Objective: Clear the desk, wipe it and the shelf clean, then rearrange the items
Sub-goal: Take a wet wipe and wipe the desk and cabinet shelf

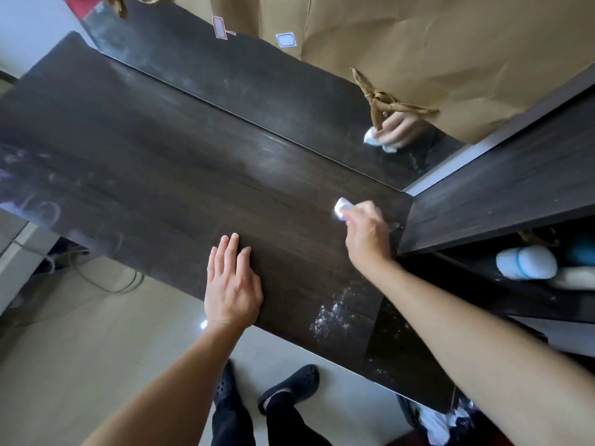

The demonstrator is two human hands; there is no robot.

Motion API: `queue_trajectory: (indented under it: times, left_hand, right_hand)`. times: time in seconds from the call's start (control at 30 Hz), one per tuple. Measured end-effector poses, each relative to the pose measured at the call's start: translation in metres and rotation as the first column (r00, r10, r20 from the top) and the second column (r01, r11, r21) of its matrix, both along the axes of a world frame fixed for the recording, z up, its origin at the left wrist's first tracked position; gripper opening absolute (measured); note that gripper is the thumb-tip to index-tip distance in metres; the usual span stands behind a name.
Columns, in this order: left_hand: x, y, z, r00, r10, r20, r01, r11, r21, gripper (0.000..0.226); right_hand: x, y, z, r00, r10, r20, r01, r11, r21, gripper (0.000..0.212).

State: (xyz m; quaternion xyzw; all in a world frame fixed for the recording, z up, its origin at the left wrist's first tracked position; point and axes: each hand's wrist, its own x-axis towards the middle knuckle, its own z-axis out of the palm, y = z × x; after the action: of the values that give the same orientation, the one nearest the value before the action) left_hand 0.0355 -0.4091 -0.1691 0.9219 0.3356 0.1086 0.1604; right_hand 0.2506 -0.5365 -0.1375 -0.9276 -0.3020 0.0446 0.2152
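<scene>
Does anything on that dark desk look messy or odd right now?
Yes. White powdery specks lie scattered near the desk's front edge, below the right hand, which holds a white wipe. Faint ring smudges mark the far left end. Nothing looks damaged.

One head-worn view looks steeply down, close above the dark desk. It faces the mirror behind the desk.

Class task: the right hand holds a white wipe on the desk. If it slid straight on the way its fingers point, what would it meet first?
The right hand with the wipe would cross bare desk, then probably meet the mirror at the back edge.
</scene>
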Motion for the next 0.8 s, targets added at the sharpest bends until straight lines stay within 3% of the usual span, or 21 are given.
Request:
queue_trajectory:
  times: [0.07, 0.13, 0.23, 0.27, 0.3, 0.33, 0.37, 0.43, 0.47, 0.57, 0.67, 0.8]
  left_hand:
    - [0.0, 0.0, 0.001, 1.0, -0.003, -0.002, 0.003, 1.0, -0.003, 0.038]
    - [0.001, 0.0, 0.002, 1.0, -0.001, -0.006, 0.001, 1.0, -0.005, 0.039]
    - [0.001, -0.001, 0.003, 1.0, 0.006, -0.008, -0.006, 1.0, -0.018, 0.041]
    - [0.001, -0.001, 0.003, 1.0, 0.007, -0.009, -0.007, 1.0, -0.02, 0.041]
    - [0.001, -0.001, 0.003, 1.0, 0.006, -0.009, -0.006, 1.0, -0.019, 0.04]
    - [0.001, -0.001, 0.003, 1.0, 0.006, -0.01, -0.006, 1.0, -0.017, 0.04]
    - [0.001, 0.0, 0.002, 1.0, 0.008, -0.01, -0.008, 1.0, -0.015, 0.04]
    - [0.001, 0.0, 0.001, 1.0, 0.009, -0.009, -0.009, 1.0, -0.011, 0.039]
    - [0.0, 0.0, 0.001, 1.0, 0.009, -0.008, -0.009, 1.0, -0.009, 0.038]
    - [0.0, 0.0, 0.0, 1.0, 0.003, 0.002, -0.003, 1.0, 0.0, 0.038]
    - [0.0, 0.001, 0.001, 1.0, -0.006, -0.005, 0.006, 1.0, 0.001, 0.039]
    - [0.0, 0.001, 0.003, 1.0, -0.004, -0.002, 0.004, 1.0, -0.004, 0.041]
  right_hand:
    - [-0.041, -0.018, 0.002, 0.99, 0.117, -0.075, -0.109, 0.989, 0.098, 0.023]
    - [-0.073, -0.034, 0.013, 0.933, 0.248, -0.261, -0.242, 0.969, 0.056, 0.024]
    - [-0.066, -0.028, 0.046, 0.679, 0.271, -0.682, -0.451, 0.887, -0.096, 0.012]
    - [-0.053, -0.02, 0.053, 0.658, 0.259, -0.707, -0.455, 0.885, -0.099, 0.013]
    - [-0.035, -0.012, 0.056, 0.715, 0.222, -0.663, -0.394, 0.911, -0.12, 0.015]
    - [-0.013, -0.003, 0.055, 0.827, 0.159, -0.539, -0.31, 0.929, -0.202, 0.016]
    - [0.009, 0.006, 0.054, 0.939, 0.097, -0.331, -0.214, 0.916, -0.34, 0.023]
    - [0.045, 0.013, 0.048, 0.999, 0.045, 0.022, -0.023, 0.8, -0.599, 0.036]
    - [0.057, 0.012, 0.044, 0.996, 0.024, 0.082, 0.038, 0.734, -0.678, 0.039]
    - [0.068, 0.004, 0.025, 0.994, -0.034, 0.101, 0.1, 0.619, -0.779, 0.041]
    - [0.061, -0.002, 0.02, 0.996, -0.001, 0.092, 0.071, 0.636, -0.769, 0.043]
    - [0.017, -0.02, 0.032, 0.987, 0.126, 0.099, -0.003, 0.632, -0.775, 0.026]
